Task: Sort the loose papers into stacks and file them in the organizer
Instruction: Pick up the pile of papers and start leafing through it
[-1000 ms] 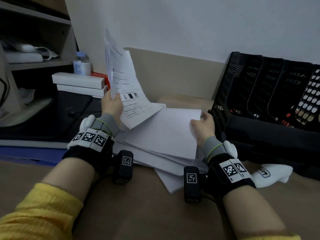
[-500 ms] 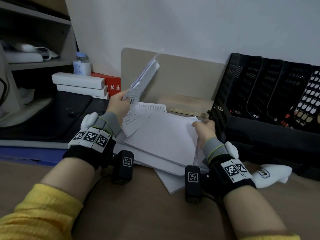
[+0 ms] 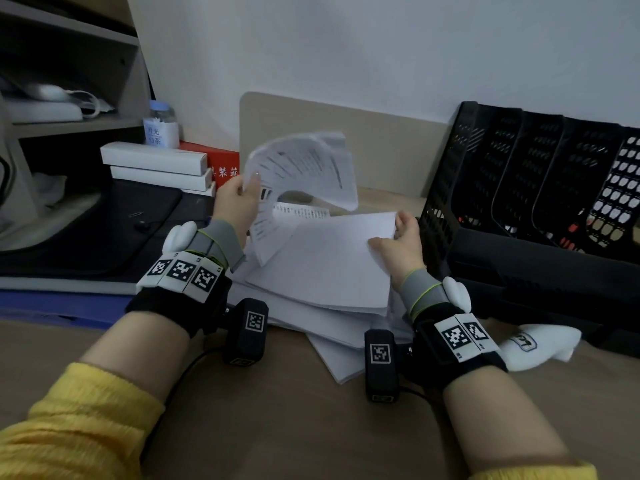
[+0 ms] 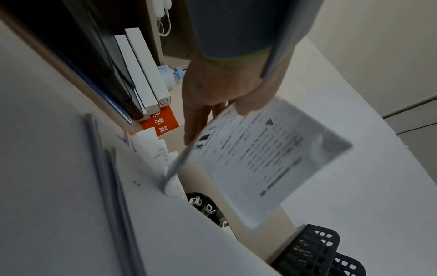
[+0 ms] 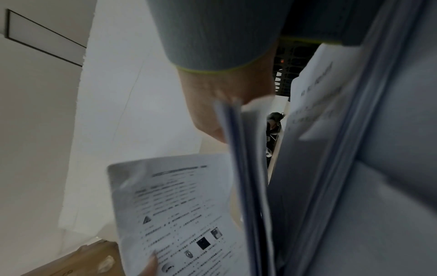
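Note:
A loose pile of white papers point(image 3: 318, 268) lies on the tan desk, fanned and askew. My left hand point(image 3: 249, 188) pinches a printed sheet point(image 3: 304, 168) by its lower left edge and holds it above the pile; the sheet bends over to the right and is blurred. The same printed sheet point(image 4: 260, 153) fills the left wrist view under my left hand point(image 4: 212, 104). My right hand point(image 3: 391, 233) grips the far right corner of the pile's top blank sheets, seen edge-on as paper edges point(image 5: 238, 149). The black mesh organizer point(image 3: 519, 188) stands right of the pile.
Two white boxes point(image 3: 156, 164), a red box point(image 3: 221, 164) and a small bottle point(image 3: 161, 126) sit at the back left beside a shelf unit. A beige board point(image 3: 381, 150) leans on the wall. A white cloth point(image 3: 540, 341) lies by my right wrist.
The printed sheet in my left hand has swung from upright, edge-on, to curling over toward the right. My right hand has kept its grip on the top sheets' corner.

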The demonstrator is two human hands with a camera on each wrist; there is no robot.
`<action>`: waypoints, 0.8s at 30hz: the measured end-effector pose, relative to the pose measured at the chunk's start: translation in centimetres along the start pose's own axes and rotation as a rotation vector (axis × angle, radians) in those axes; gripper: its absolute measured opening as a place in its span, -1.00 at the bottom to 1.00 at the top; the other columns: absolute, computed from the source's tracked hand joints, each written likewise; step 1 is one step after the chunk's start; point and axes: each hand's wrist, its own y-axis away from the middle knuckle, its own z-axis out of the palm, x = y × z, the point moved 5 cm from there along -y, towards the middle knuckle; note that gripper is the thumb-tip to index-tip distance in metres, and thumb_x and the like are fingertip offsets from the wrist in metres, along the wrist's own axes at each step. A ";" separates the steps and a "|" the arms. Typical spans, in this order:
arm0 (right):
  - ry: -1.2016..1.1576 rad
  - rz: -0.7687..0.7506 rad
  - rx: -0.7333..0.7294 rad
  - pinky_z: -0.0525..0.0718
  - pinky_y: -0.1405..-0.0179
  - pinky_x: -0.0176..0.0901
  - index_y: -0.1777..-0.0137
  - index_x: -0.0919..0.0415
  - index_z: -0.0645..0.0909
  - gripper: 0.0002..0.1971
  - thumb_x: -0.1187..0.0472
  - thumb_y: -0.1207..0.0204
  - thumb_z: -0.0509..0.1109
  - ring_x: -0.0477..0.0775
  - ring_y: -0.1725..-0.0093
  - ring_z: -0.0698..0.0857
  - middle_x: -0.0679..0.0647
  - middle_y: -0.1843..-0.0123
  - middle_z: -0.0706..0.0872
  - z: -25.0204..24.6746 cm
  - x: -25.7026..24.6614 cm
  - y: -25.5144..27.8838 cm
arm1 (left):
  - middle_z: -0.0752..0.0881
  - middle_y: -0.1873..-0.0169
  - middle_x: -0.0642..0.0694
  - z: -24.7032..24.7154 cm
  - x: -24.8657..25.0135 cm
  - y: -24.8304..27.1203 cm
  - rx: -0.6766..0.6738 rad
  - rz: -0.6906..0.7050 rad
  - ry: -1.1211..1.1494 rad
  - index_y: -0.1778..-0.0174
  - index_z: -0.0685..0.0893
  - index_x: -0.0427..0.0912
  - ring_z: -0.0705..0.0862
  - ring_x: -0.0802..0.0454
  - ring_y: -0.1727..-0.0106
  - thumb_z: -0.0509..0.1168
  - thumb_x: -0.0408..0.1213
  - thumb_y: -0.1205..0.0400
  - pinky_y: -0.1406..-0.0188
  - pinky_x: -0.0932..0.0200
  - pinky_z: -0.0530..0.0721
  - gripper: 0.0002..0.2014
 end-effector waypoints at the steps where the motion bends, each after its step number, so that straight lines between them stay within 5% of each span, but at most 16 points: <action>1: 0.000 0.034 0.004 0.46 -0.49 0.20 -0.65 0.21 0.07 -0.14 0.46 -0.40 0.40 0.11 -0.50 0.43 0.13 -0.60 0.32 -0.1 0.1 -0.1 | 0.75 0.03 -0.20 -0.3 -0.1 -0.1 0.045 -0.012 0.035 -0.03 0.63 -0.15 0.73 -0.14 0.00 0.11 -0.04 -0.74 0.00 -0.14 0.76 -0.71; 3: 0.011 0.148 0.037 0.55 -0.37 0.30 -0.54 0.28 0.22 -0.27 0.41 -0.39 0.45 0.27 -0.40 0.54 0.21 -0.42 0.47 -0.5 0.8 -0.2 | 0.75 -0.11 -0.15 -1.0 -0.6 -0.5 0.118 -0.037 0.098 -0.25 0.58 -0.09 0.75 -0.17 -0.10 0.09 0.02 -0.69 -0.07 -0.30 0.74 -0.65; 5: 0.012 0.220 0.056 0.65 -0.20 0.38 -0.05 0.31 0.44 -0.70 0.43 -0.40 0.45 0.37 -0.21 0.67 0.29 -0.18 0.61 -0.7 0.9 0.0 | 0.73 -0.18 -0.10 -1.4 -1.1 -1.0 0.162 -0.056 0.149 -0.41 0.49 -0.06 0.74 -0.14 -0.13 0.09 0.03 -0.68 -0.07 -0.30 0.74 -0.58; 6: 0.013 0.233 0.064 0.66 -0.16 0.41 0.10 0.28 0.41 -0.76 0.44 -0.40 0.44 0.39 -0.17 0.69 0.36 -0.19 0.62 -0.8 1.1 0.1 | 0.72 -0.19 -0.09 -1.3 -0.8 -0.8 0.171 -0.053 0.154 -0.43 0.48 -0.06 0.74 -0.14 -0.14 0.09 0.01 -0.70 -0.07 -0.30 0.74 -0.59; 7: 0.016 0.222 0.076 0.65 -0.19 0.38 0.10 0.31 0.39 -0.76 0.44 -0.40 0.43 0.38 -0.19 0.67 0.40 -0.27 0.58 -0.9 1.2 0.1 | 0.72 -0.20 -0.10 -1.2 0.0 -0.2 0.174 -0.037 0.156 -0.42 0.49 -0.08 0.73 -0.14 -0.15 0.09 -0.02 -0.72 -0.08 -0.30 0.74 -0.61; 10: -0.042 0.093 0.090 0.54 -0.26 -0.01 -0.33 0.29 0.33 -0.45 0.39 -0.33 0.38 0.11 -0.25 0.52 0.22 -0.37 0.43 -0.8 0.6 0.2 | 0.67 -0.24 -0.05 -1.0 1.1 0.3 0.204 0.017 0.127 -0.46 0.46 -0.06 0.68 -0.09 -0.21 0.05 -0.11 -0.77 -0.21 -0.20 0.69 -0.65; 12: -0.089 0.006 0.141 0.54 -0.27 -0.02 -0.44 0.33 0.36 -0.44 0.39 -0.40 0.32 0.08 -0.25 0.55 0.18 -0.37 0.50 -1.0 0.0 0.3 | 0.60 -0.32 -0.02 -1.1 1.2 0.4 0.220 0.054 0.095 -0.54 0.34 0.11 0.63 -0.06 -0.27 0.03 -0.15 -0.74 -0.25 -0.18 0.67 -0.59; 14: -0.075 -0.100 0.194 0.61 -0.07 0.02 -0.10 0.21 0.56 -0.74 0.33 -0.41 0.31 0.08 0.05 0.61 0.11 0.02 0.62 -1.3 -0.8 0.4 | 0.51 -0.44 -0.02 -0.8 1.8 1.0 0.185 0.080 0.074 -0.61 0.14 0.29 0.59 -0.03 -0.32 0.01 -0.26 -0.72 -0.29 -0.16 0.64 -0.45; 17: -0.134 -0.187 0.100 0.63 -0.01 0.01 -0.01 0.17 0.58 -0.81 0.43 -0.56 0.23 0.06 0.12 0.61 0.05 0.13 0.68 -0.7 -2.0 0.7 | 0.28 -0.62 -0.10 0.0 2.5 1.4 0.083 0.122 -0.008 -0.69 -0.18 0.12 0.44 0.06 -0.43 -0.03 -0.54 -0.73 -0.26 0.30 0.50 -0.27; 20: -0.257 -0.169 -0.145 0.66 0.06 -0.11 -0.15 0.09 0.61 -0.73 0.42 -0.65 0.19 0.02 0.11 0.67 0.02 0.04 0.75 0.9 -3.0 1.6 | 0.44 -0.48 -0.26 0.7 2.5 1.4 0.047 0.086 -0.165 -0.70 0.01 -0.03 0.62 -0.12 -0.25 -0.02 -0.51 -0.73 0.13 0.19 0.67 -0.38; 22: -0.288 -0.118 -0.313 0.72 0.05 -0.23 -0.36 0.10 0.55 -0.65 0.41 -0.66 0.20 -0.06 0.03 0.73 0.03 -0.13 0.75 2.0 -3.3 2.4 | 0.55 -0.21 -0.18 0.9 2.1 1.1 -0.006 0.097 -0.206 -0.60 0.33 -0.03 0.61 0.05 0.01 -0.07 -0.61 -0.65 0.10 0.29 0.69 -0.38; 24: -0.235 -0.074 -0.438 0.70 0.05 -0.22 -0.44 0.09 0.51 -0.57 0.43 -0.62 0.21 -0.05 -0.02 0.74 0.05 -0.20 0.74 2.7 -3.1 2.8 | 0.59 -0.25 -0.21 1.2 1.7 1.1 -0.079 0.069 -0.217 -0.38 0.62 -0.09 0.62 -0.03 0.01 -0.12 -0.70 -0.56 0.06 0.10 0.76 -0.35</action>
